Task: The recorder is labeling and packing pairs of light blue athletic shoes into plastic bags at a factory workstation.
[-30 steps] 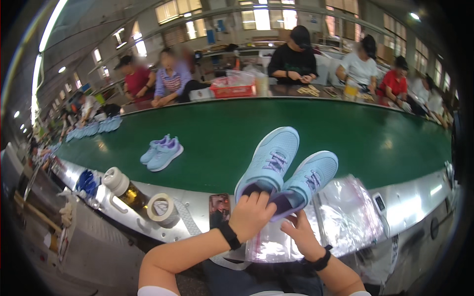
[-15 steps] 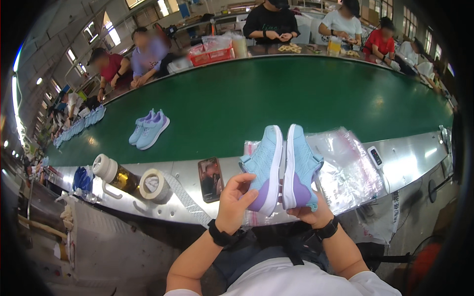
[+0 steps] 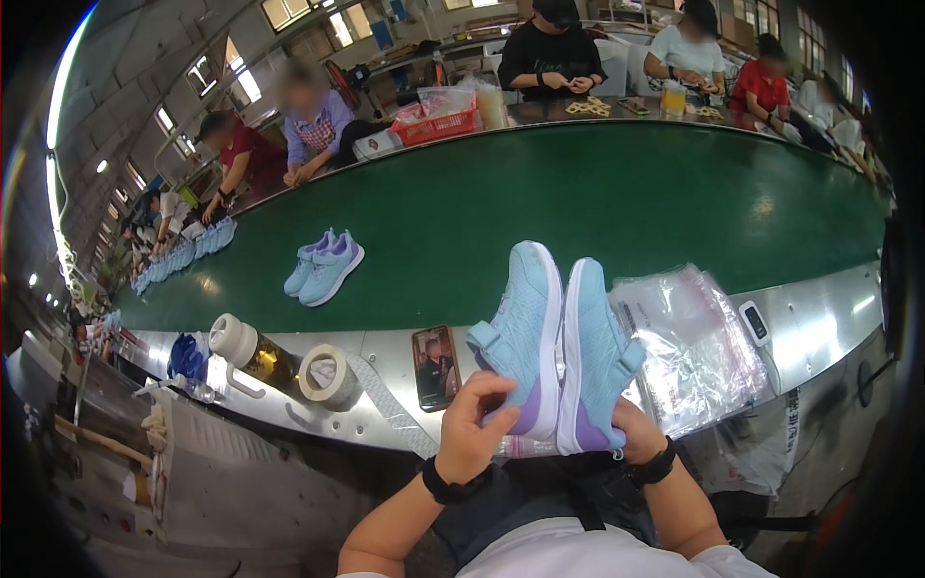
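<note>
Green belting point(image 3: 626, 202) fills the far side; nearer, left hand point(image 3: 470, 432) and right hand point(image 3: 640, 435) grip blue sneakers point(image 3: 525, 323), probably light, soft-sided, best held by stiffer heels point(image 3: 533, 410).

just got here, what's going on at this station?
A person is handling a pair of light-blue shoes, toes pointing away and soles facing each other. The left hand is at the purple heel of the left shoe; the right hand, partly hidden, supports the right shoe at its heel. Clear plastic bags lie to the right on the metal edge. Another pair of shoes sits on the green surface, ahead and to the left.
</note>
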The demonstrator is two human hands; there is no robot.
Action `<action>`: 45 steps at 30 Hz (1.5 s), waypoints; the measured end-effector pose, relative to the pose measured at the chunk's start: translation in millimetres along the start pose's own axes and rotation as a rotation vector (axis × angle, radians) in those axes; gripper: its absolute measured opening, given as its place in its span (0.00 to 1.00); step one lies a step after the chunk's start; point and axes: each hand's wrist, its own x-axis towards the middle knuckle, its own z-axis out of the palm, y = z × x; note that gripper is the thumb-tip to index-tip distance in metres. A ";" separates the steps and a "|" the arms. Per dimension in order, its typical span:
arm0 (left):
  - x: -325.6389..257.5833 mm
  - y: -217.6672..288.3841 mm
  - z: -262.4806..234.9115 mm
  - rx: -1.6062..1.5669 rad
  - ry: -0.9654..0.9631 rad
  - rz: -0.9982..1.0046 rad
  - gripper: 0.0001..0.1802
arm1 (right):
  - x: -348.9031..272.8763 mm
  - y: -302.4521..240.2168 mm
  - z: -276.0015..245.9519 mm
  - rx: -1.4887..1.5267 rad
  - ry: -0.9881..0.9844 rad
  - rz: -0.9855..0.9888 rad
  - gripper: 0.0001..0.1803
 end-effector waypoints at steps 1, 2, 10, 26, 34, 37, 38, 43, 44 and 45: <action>0.2 2.9 2.5 0.026 0.028 0.029 0.18 | 1.2 0.4 -1.7 0.002 -0.001 -0.005 0.21; -0.6 3.2 2.3 0.028 0.025 0.032 0.18 | 0.9 0.7 -4.2 -0.086 -0.013 -0.036 0.22; -3.0 4.6 7.2 0.492 -0.056 0.306 0.16 | 5.1 14.7 -13.3 -0.200 0.107 -0.060 0.23; -10.6 -3.6 4.1 0.480 -0.084 0.360 0.13 | 2.1 26.0 -10.1 -0.569 0.183 -0.325 0.16; -17.0 -8.0 -3.7 0.373 -0.051 0.246 0.11 | 1.3 30.3 -7.0 -0.483 0.167 -0.347 0.18; -19.6 -9.0 -4.5 0.358 -0.048 0.186 0.11 | -1.9 24.8 -3.1 -0.509 0.164 -0.345 0.18; -19.7 -9.5 -4.1 0.358 -0.047 0.185 0.11 | -2.6 24.1 -2.8 -0.509 0.164 -0.343 0.18; -17.4 -9.0 0.7 0.372 -0.041 0.178 0.11 | -6.4 17.6 -2.8 -0.552 0.197 -0.281 0.18; -17.8 -9.4 -0.3 0.375 -0.031 0.175 0.11 | -6.1 17.4 -0.8 -0.555 0.188 -0.276 0.18; -18.1 -10.4 -1.4 0.422 -0.022 0.218 0.12 | -5.2 16.9 1.9 -0.536 0.165 -0.291 0.19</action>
